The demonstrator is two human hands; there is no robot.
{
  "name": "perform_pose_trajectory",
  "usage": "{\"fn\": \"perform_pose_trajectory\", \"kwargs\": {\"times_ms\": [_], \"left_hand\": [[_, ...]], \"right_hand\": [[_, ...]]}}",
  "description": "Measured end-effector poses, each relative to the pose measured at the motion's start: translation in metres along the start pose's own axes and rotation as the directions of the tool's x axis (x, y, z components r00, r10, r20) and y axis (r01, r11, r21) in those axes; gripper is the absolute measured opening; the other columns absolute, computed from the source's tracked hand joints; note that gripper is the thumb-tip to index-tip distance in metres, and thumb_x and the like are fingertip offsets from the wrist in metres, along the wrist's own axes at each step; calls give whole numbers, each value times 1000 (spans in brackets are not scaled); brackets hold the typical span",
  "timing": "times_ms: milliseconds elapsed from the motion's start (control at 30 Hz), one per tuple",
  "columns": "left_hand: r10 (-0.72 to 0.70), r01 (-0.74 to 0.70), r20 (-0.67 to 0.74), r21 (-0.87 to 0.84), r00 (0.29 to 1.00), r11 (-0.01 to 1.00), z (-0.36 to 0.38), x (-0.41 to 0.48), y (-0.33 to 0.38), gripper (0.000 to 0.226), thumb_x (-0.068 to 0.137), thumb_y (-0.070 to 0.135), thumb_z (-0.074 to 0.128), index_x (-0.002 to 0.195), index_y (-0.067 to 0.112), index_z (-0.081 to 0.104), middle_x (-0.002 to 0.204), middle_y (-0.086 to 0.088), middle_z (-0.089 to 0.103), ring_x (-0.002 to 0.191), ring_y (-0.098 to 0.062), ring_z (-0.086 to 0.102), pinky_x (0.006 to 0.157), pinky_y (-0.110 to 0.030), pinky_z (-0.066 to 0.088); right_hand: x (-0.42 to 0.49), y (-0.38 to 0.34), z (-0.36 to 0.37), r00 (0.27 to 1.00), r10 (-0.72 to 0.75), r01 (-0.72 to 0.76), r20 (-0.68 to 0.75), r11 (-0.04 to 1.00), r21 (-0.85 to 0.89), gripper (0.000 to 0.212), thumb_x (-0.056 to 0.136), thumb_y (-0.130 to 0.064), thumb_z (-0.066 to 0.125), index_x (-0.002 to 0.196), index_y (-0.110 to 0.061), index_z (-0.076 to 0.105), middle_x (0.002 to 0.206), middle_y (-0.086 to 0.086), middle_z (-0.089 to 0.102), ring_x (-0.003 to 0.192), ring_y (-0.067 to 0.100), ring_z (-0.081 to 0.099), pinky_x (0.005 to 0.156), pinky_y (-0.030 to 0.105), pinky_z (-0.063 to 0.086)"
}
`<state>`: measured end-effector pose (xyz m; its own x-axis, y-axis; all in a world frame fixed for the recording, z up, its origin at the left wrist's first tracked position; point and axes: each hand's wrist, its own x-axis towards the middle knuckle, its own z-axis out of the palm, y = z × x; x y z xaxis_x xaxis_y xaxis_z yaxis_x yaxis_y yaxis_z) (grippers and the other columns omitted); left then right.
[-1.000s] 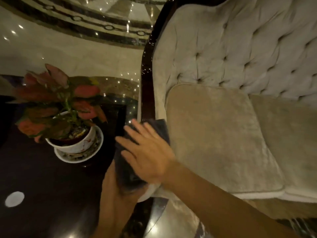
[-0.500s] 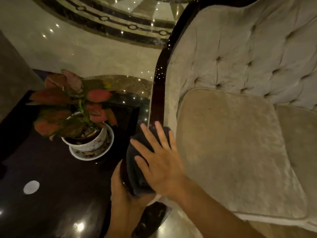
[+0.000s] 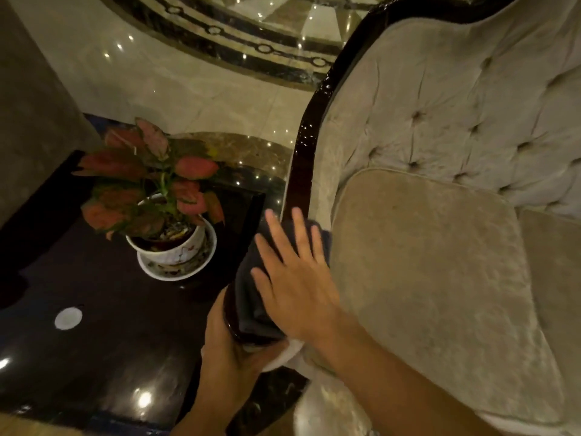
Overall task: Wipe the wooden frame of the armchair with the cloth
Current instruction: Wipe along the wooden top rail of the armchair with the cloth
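Looking down from the head camera, I saw my left hand (image 3: 229,344) nearest, curled around the front end of the armchair's wooden frame (image 3: 303,158), its grip closed on the rounded tip of the dark arm from below and outside. Just beyond it my right hand (image 3: 295,278) lay flat with fingers spread apart, palm pressed on the dark cloth (image 3: 251,297), which was draped over the top of that arm near its front end. A bit of white showed under the heel of the right hand; I could not tell what it was. To the right sat the beige seat cushion (image 3: 434,272), touching the inner side of the arm. To the left, a glossy dark table (image 3: 94,357) carried a white round spot and, farther back, a potted plant (image 3: 151,184) with red-green leaves in a white pot on a saucer, standing near the frame but apart from it. Farther off, the frame curved up along the tufted backrest (image 3: 456,105), and polished marble floor (image 3: 176,77) with a dark inlaid band lay beyond.
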<state>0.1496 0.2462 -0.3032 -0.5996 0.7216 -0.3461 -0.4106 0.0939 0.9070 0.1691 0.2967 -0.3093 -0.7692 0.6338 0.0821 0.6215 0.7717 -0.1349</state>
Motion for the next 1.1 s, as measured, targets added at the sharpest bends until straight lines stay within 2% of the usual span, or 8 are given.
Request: {"fn": "perform_pose_trajectory", "kwargs": {"times_ms": [33,100,200,300,400,500,733,1100], "left_hand": [[-85,85,15,-73,996,994,-52,-7,-14,48,93,2,60,123,37,49,132,3,62,105,1,65,90,-33,55],[73,-62,68,-149,995,987,-71,-13,-11,50,85,17,75,128,24,50,139,-11,56,117,-12,62,106,-35,40],[237,-303,199,448,951,841,-83,-5,-23,87,72,10,86,139,47,44,138,19,53,124,-5,54,99,-27,47],[153,-158,65,655,986,739,-100,-1,-17,116,49,28,97,147,17,36,144,3,45,133,-13,46,104,-37,46],[261,-277,167,835,951,475,-68,9,5,104,55,63,76,137,4,50,134,-11,55,120,-25,56,92,-42,53],[170,-189,146,943,975,275,-34,31,30,94,68,81,44,140,21,43,134,2,57,122,-22,54,98,-42,46],[162,-140,57,809,985,571,24,99,54,89,79,71,53,149,22,27,136,1,50,117,-18,54,89,-41,54],[113,-71,35,944,993,323,119,253,120,46,94,49,44,130,23,35,126,0,52,109,-20,57,85,-34,50]], "right_hand": [[-4,-7,2,998,68,-68,0,997,25,59,103,-49,19,155,-24,30,169,3,3,152,34,-17,123,57,2],[-20,-20,11,1000,26,-25,-9,995,97,57,102,-53,20,153,-31,31,168,4,16,154,34,-10,122,58,-1],[-10,13,2,942,-332,326,57,941,94,51,99,-54,35,148,-39,41,155,2,43,154,30,7,123,54,-4],[45,67,-20,850,-525,526,39,851,2,41,98,-45,46,132,-27,62,135,8,61,146,35,32,123,55,10],[65,82,-17,770,-634,638,75,768,-59,35,98,-41,48,117,-21,70,124,10,65,134,37,46,122,54,16],[90,96,-23,754,-656,656,20,753,-42,36,98,-39,45,110,-17,71,117,10,67,126,36,50,123,50,15],[180,138,-52,837,-547,546,2,837,45,47,97,-34,30,109,-10,68,115,17,64,120,40,52,117,55,24],[328,243,-50,940,-339,336,28,938,83,44,99,-33,26,111,-14,64,117,9,61,121,31,47,122,49,15]]}}
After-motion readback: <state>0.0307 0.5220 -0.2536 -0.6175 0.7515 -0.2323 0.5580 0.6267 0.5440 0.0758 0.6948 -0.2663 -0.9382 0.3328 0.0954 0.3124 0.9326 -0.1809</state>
